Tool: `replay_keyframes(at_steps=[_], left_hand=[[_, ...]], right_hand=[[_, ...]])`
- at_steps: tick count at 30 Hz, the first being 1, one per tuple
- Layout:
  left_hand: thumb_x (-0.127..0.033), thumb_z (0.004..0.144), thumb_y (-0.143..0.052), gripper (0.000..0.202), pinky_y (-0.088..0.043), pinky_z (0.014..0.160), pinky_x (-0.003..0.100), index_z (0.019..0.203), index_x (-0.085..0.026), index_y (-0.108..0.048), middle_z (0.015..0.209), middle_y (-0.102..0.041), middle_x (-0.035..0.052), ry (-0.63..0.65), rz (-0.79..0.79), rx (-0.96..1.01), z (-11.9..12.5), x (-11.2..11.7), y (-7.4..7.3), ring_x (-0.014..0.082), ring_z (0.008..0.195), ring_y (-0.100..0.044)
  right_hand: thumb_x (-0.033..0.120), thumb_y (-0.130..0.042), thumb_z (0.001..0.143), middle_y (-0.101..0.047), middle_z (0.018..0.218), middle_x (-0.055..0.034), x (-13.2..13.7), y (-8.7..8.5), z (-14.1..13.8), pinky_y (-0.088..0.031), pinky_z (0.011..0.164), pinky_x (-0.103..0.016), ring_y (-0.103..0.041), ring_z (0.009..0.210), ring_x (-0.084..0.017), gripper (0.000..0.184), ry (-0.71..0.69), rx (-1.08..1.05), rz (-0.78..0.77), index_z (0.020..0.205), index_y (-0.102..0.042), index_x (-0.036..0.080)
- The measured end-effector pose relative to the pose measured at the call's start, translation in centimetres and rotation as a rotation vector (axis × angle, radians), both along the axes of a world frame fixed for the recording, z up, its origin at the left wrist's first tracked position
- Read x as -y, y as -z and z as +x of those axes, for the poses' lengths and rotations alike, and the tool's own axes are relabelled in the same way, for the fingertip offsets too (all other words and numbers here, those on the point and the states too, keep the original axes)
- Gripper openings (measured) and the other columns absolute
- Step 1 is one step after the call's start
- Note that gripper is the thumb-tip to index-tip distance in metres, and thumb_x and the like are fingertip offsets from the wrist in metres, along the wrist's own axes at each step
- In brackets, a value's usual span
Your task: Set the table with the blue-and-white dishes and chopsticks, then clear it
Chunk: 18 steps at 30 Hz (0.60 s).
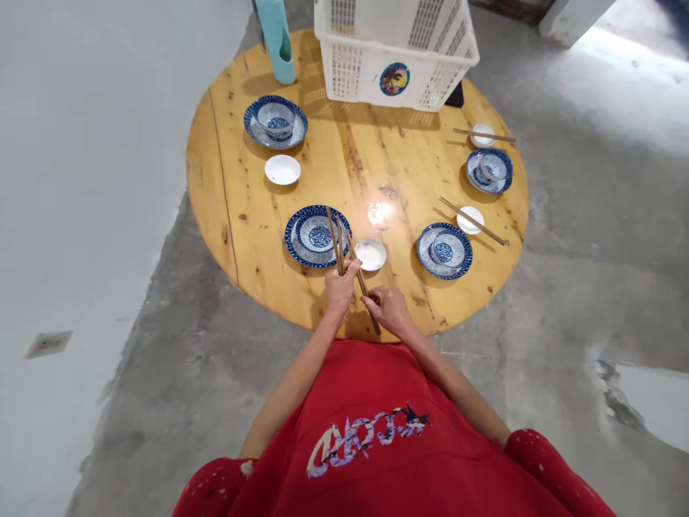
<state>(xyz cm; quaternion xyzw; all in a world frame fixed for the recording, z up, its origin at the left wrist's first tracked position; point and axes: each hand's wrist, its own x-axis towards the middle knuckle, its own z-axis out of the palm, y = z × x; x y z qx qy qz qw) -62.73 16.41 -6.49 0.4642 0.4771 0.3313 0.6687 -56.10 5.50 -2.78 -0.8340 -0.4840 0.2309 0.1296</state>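
Note:
My left hand (339, 293) is closed around wooden chopsticks (334, 238), whose far ends reach over a blue-patterned plate (291, 248) with a bowl (319, 235) on it. Further chopsticks (363, 281) slant between both hands, their near ends by the table's front edge. My right hand (388, 309) pinches these around their middle. Just beyond the hands, a small white dish (371, 255) lies to the right of the plate, partly behind the chopsticks. How many sticks each hand holds is hard to make out.
The round wooden table (247, 215) carries a white plastic basket (366, 72) and a turquoise holder (277, 43) at the back. Another plate with a bowl (443, 251) stands at right, near a white dish (470, 220) with chopsticks across it. Similar settings sit farther back.

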Motion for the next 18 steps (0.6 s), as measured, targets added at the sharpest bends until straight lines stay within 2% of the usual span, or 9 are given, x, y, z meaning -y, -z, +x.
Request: replay_keyframes(at_steps=[5,9,14,18], left_hand=[[-0.040,0.071,-0.071,0.026,-0.038,0.064,0.021,0.071,-0.013,-0.069,0.065,-0.058,-0.0011,0.006,0.006,-0.016,0.2,0.4,0.1,0.0106,0.065,-0.050],[-0.041,0.074,-0.070,0.028,-0.039,0.064,0.021,0.076,-0.012,-0.071,0.068,-0.060,0.0002,0.027,0.010,-0.062,0.1,0.6,0.2,0.0113,0.067,-0.051],[-0.043,0.079,-0.064,0.032,-0.042,0.072,0.022,0.087,-0.013,-0.073,0.076,-0.065,0.0019,0.090,0.079,-0.060,-0.1,0.6,0.7,0.0131,0.073,-0.056],[-0.044,0.080,-0.063,0.031,-0.042,0.070,0.023,0.084,-0.015,-0.072,0.075,-0.063,0.0016,0.078,0.107,-0.066,-0.6,0.7,1.1,0.0135,0.072,-0.057]], right_hand=[[0.031,-0.055,0.094,-0.072,0.084,-0.0084,0.0,0.1,-0.2,-0.032,0.064,-0.026,-0.062,0.074,-0.017,0.025,-0.005,0.059,-0.059,0.084,-0.071,0.014],[0.031,-0.055,0.094,-0.072,0.082,-0.0091,0.2,0.2,-0.2,-0.033,0.064,-0.026,-0.063,0.073,-0.017,0.026,0.002,0.064,-0.091,0.082,-0.071,0.014],[0.033,-0.053,0.093,-0.073,0.078,-0.0076,0.3,0.7,0.5,-0.033,0.063,-0.026,-0.064,0.071,-0.017,0.028,0.086,0.051,-0.092,0.079,-0.072,0.016],[0.035,-0.050,0.093,-0.073,0.077,-0.0077,-0.6,1.6,1.7,-0.035,0.064,-0.026,-0.066,0.074,-0.019,0.032,0.149,0.049,-0.097,0.079,-0.073,0.017]])
